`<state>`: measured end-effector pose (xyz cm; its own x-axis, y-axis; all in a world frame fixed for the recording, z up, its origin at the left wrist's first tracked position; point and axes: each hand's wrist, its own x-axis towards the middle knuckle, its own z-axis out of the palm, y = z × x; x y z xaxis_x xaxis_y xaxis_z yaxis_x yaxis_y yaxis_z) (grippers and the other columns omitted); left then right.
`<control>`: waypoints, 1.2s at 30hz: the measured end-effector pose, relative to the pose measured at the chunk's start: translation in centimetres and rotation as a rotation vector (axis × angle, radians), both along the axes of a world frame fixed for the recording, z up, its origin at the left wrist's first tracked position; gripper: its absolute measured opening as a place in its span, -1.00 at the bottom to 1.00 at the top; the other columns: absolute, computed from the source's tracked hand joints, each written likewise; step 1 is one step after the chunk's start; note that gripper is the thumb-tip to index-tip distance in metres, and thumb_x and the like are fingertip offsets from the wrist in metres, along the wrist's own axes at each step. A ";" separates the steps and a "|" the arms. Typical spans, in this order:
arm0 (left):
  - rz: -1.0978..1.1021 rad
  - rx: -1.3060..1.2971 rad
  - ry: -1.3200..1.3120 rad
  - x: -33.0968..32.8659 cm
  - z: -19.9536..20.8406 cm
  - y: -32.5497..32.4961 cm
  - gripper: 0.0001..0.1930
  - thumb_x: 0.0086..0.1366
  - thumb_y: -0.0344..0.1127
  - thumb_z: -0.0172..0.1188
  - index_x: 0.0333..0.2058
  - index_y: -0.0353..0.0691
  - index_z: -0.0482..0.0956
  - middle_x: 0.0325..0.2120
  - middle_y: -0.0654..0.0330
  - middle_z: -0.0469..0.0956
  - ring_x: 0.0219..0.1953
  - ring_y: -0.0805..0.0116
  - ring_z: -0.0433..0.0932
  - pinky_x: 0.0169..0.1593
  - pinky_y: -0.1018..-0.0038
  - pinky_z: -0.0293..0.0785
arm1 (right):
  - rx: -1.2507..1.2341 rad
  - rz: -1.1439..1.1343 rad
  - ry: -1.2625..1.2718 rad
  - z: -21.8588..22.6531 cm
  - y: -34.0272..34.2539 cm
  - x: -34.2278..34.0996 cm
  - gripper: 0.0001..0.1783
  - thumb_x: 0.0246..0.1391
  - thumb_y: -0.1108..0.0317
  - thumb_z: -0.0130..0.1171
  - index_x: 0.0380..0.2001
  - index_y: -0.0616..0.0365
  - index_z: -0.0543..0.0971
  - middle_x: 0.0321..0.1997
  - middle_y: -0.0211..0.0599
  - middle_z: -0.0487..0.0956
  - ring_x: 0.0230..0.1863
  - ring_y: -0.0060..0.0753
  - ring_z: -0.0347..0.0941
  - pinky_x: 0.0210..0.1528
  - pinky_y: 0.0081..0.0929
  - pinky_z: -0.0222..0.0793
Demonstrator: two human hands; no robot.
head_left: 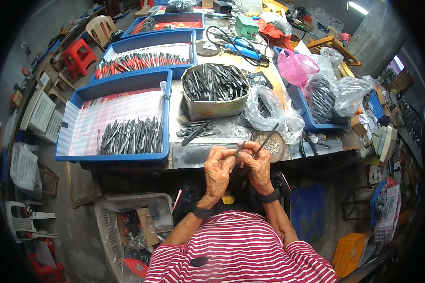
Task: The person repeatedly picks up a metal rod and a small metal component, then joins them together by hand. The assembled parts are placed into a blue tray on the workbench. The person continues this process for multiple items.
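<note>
My left hand and my right hand meet just off the table's front edge, fingers closed. Pinched in the left is a short, slim dark piece. A longer slim dark strip sticks up and away from the right hand's fingers. Whether the two pieces touch is hidden by the fingertips. Beyond the hands lies a round dish of tiny pale parts. A loose pile of similar dark strips is on the table to the left, in front of a box heaped with more.
A blue tray with dark strips stands at left, a second tray of red-and-black pieces behind it. Dark-handled pliers lie near the right edge, beside a blue bin with plastic bags. A lined basket sits on the floor at lower left.
</note>
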<state>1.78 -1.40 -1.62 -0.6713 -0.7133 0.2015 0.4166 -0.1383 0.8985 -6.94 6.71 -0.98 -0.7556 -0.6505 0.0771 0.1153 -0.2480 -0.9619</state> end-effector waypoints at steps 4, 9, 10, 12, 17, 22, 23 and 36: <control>-0.096 0.021 -0.029 0.4 0.1 -0.4 -0.88 0.15 -0.60 0.01 -0.34 -0.41 0.50 -0.38 0.31 0.29 -0.49 0.62 0.31 -0.46 0.68 0.26 | -0.078 0.096 -0.108 -0.4 0.5 -0.7 -0.75 -0.08 0.49 0.22 -0.28 0.30 0.47 -0.55 -0.38 0.48 -0.56 -0.63 0.35 -0.54 -0.69 0.26; 0.232 -0.407 -0.190 0.0 0.2 0.2 -0.85 0.08 -0.61 0.06 -0.34 -0.35 0.51 -0.42 0.14 0.35 -0.41 0.31 0.40 -0.37 0.49 0.35 | -0.047 -0.005 -0.080 -0.8 0.0 -0.1 -0.81 -0.08 0.44 0.26 -0.37 0.26 0.53 -0.52 -0.43 0.51 -0.58 -0.68 0.34 -0.55 -0.75 0.27; 0.275 -0.459 -0.194 -0.1 0.2 0.3 -0.85 0.08 -0.61 0.06 -0.34 -0.34 0.50 -0.42 0.12 0.35 -0.39 0.26 0.41 -0.35 0.46 0.36 | -0.039 -0.029 -0.061 -0.8 -0.1 0.1 -0.83 -0.08 0.43 0.26 -0.39 0.25 0.54 -0.53 -0.44 0.51 -0.59 -0.68 0.33 -0.55 -0.75 0.27; 0.365 -0.555 -0.208 -0.3 0.2 0.6 -0.84 0.06 -0.61 0.08 -0.34 -0.33 0.50 -0.43 0.07 0.36 -0.36 0.15 0.42 -0.31 0.39 0.37 | 0.027 -0.083 0.003 -0.6 -0.3 0.5 -0.86 -0.05 0.41 0.24 -0.43 0.26 0.55 -0.56 -0.46 0.50 -0.60 -0.71 0.32 -0.57 -0.77 0.24; 0.431 -0.667 -0.234 -0.6 0.0 0.7 -0.84 0.08 -0.61 0.08 -0.31 -0.32 0.48 -0.43 0.04 0.36 -0.40 0.09 0.43 -0.36 0.33 0.39 | 0.155 -0.145 0.138 0.0 -0.3 1.1 -0.83 0.00 0.38 0.19 -0.39 0.30 0.56 -0.58 -0.46 0.51 -0.60 -0.74 0.31 -0.57 -0.78 0.21; 0.443 -0.688 -0.248 -0.7 -0.3 0.9 -0.81 0.07 -0.62 0.08 -0.30 -0.31 0.48 -0.42 0.03 0.36 -0.41 0.05 0.45 -0.40 0.31 0.40 | 0.160 -0.164 0.120 0.1 -0.3 1.4 -0.81 0.03 0.37 0.17 -0.36 0.31 0.56 -0.56 -0.44 0.52 -0.60 -0.73 0.31 -0.57 -0.77 0.21; 0.442 -0.669 -0.248 -0.8 -0.4 1.0 -0.82 0.07 -0.62 0.09 -0.31 -0.32 0.48 -0.43 0.05 0.36 -0.40 0.10 0.44 -0.38 0.34 0.39 | 0.148 -0.162 0.108 0.0 -0.3 1.4 -0.81 0.03 0.37 0.16 -0.36 0.31 0.56 -0.57 -0.44 0.51 -0.60 -0.73 0.30 -0.57 -0.77 0.21; 0.372 -0.504 -0.254 -0.8 -0.1 1.3 -0.82 0.06 -0.63 0.05 -0.33 -0.34 0.50 -0.45 0.10 0.35 -0.38 0.22 0.41 -0.33 0.42 0.39 | 0.269 -0.282 0.379 -0.2 -0.9 2.0 -0.77 0.12 0.34 0.05 -0.44 0.32 0.54 -0.66 -0.50 0.44 -0.61 -0.74 0.26 -0.59 -0.69 0.17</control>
<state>0.97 -0.12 -1.75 -0.4699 -0.7661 0.4385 0.1231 0.4350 0.8920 -4.96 5.84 -1.20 -0.8550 -0.4612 0.2373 -0.2877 0.0411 -0.9568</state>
